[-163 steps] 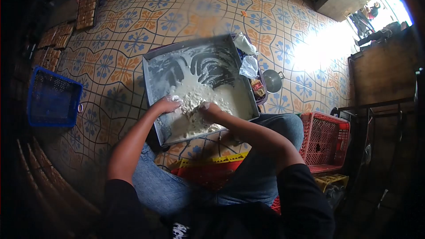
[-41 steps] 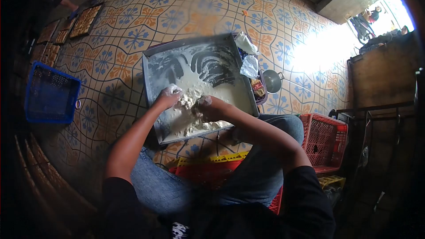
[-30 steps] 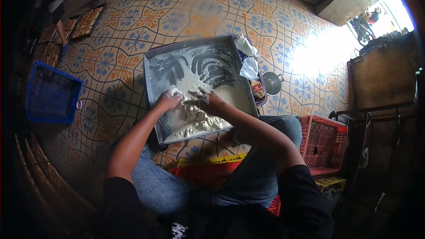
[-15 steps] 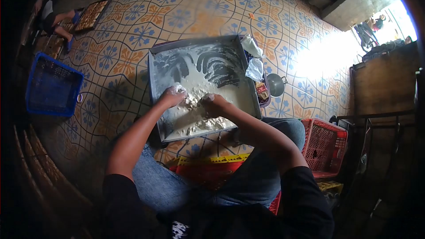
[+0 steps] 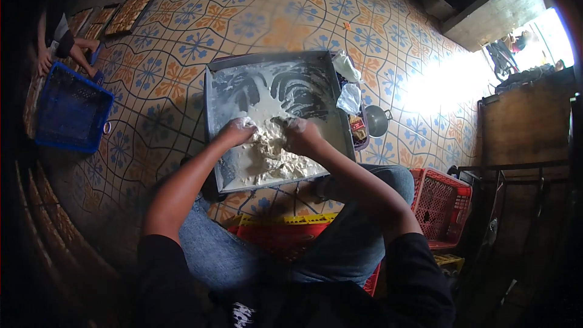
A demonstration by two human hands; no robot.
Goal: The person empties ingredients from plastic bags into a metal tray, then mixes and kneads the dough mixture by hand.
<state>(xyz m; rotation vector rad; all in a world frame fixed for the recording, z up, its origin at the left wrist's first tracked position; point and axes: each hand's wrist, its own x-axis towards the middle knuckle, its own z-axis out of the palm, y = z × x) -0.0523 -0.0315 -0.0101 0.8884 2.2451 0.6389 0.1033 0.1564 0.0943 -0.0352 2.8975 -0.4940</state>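
Note:
A wide, shallow metal tray [image 5: 211, 103] on the floor between my knees holds a wet, cream-white dough [image 5: 273, 158], lumpy in the middle and thin toward the sides. Floury smears streak the tray's far half. My left hand [image 5: 240, 132] is at the left edge of the lumps, its whitened fingers curled in on some dough. Opposite it, my right hand [image 5: 300, 135] is closed in the dough as well, with its fingertips partly hidden by the hand and the mixture.
Beside the tray's right side lie white plastic bags [image 5: 348, 98] and a metal pan [image 5: 378, 121]. A red crate [image 5: 442, 206] stands by my right knee. At far left, a person's hand [image 5: 44, 61] is near a blue crate [image 5: 74, 109]; filled trays [image 5: 130, 13] lie beyond.
My right hand has moved slightly away from me and right, while my left hand has barely shifted. More lumpy dough shows between them. The other person has come closer to the blue crate.

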